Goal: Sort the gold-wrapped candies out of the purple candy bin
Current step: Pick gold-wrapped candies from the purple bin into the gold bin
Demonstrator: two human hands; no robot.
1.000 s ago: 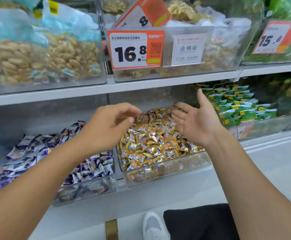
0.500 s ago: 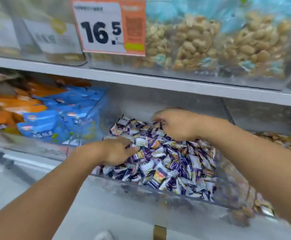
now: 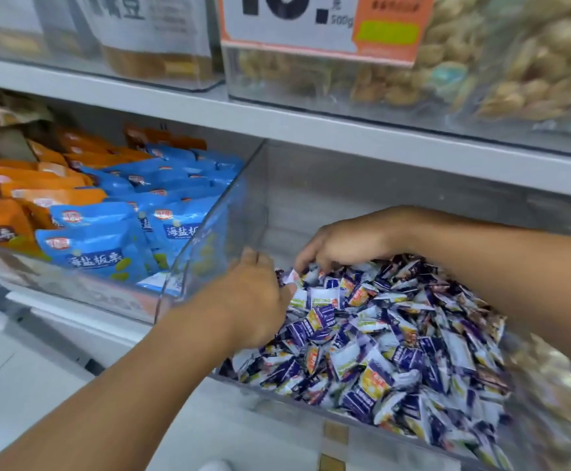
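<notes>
Both hands are in the clear purple candy bin, centre to lower right of frame; the bin is heaped with purple-and-white wrapped candies; a few wrappers show yellow or orange patches, but no plainly gold-wrapped candy can be made out in the blur. Left hand comes in from the lower left, palm down, fingers curled into the near-left part of the heap, touching wrappers; can't tell whether it grips anything. Right hand reaches in from the right at the back of the heap, fingertips down among the candies by a white wrapper; can't tell whether they pinch one, the contact is hidden. Hands are near each other, not touching.

Left of the bin, just beside its clear wall: a bin of blue snack packs with orange snack packs further left. Grey shelf runs across above; on it, clear bins of pale nuts at upper right; orange-and-white price tag at top centre, cut off by the frame edge.
</notes>
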